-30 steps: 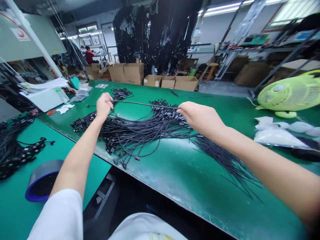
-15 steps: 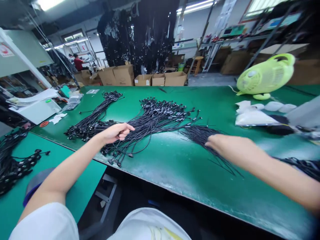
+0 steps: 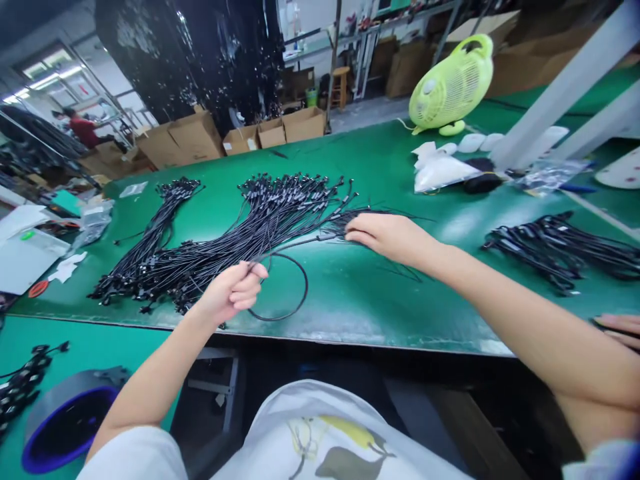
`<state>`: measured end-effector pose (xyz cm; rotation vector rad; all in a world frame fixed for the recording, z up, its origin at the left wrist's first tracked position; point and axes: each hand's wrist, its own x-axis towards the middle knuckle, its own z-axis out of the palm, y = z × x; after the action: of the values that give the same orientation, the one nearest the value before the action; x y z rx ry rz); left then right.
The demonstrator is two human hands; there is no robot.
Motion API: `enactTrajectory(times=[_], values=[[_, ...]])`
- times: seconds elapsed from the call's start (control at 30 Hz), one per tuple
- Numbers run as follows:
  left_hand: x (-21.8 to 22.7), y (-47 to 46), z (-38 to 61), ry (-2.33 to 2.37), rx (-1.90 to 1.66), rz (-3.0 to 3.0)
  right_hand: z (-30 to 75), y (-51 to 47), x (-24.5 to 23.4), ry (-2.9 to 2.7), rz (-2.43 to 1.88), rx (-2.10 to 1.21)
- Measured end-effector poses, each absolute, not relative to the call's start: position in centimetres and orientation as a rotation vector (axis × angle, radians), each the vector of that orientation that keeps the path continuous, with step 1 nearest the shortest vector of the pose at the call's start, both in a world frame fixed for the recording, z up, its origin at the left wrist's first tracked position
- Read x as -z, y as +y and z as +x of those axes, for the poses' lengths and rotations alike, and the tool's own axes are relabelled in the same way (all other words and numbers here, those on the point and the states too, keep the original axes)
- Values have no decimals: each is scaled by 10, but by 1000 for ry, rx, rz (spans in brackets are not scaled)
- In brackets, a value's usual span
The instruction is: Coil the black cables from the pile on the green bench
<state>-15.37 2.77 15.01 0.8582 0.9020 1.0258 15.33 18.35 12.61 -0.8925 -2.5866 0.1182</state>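
A big pile of thin black cables (image 3: 235,230) with small connectors lies spread over the green table (image 3: 380,293). My left hand (image 3: 233,291) is closed on one black cable (image 3: 287,283) that loops down toward the table's near edge. My right hand (image 3: 387,235) pinches the far end of that same cable beside the pile's loose wire ends. A second, narrower bundle of cables (image 3: 150,233) lies to the left of the pile.
Another cable bundle (image 3: 560,243) lies at the right, with someone else's fingertips (image 3: 620,328) at the right edge. A yellow-green fan (image 3: 453,83), white bags (image 3: 440,167), cardboard boxes (image 3: 200,137) and a tape roll (image 3: 63,420) are around. A person in red (image 3: 83,127) sits far back.
The view has swung right and down. My left hand has come back toward the near edge, drawing one cable out into a loop. My right hand has shifted left to that cable's other end.
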Motion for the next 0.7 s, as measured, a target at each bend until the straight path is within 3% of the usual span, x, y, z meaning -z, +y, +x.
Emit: enactTrajectory(times=[0.17, 0.3, 0.4, 0.5, 0.6, 0.7], values=[[-163, 27, -174, 801, -1524, 608, 157, 166, -85, -2492, -833, -117], [-143, 44, -163, 928, -1591, 719, 134, 114, -75, -2623, -682, 181], [-120, 50, -144, 1159, -1475, 984, 118, 81, -78, -2738, -440, 169], [-102, 41, -121, 1273, -1144, 1423, 112, 69, -86, -2740, -347, 21], [-95, 23, -105, 1102, -776, 1635, 111, 80, -96, -2604, -483, -301], [-93, 14, -95, 924, -872, 1318, 104, 94, -90, -2221, -681, -716]])
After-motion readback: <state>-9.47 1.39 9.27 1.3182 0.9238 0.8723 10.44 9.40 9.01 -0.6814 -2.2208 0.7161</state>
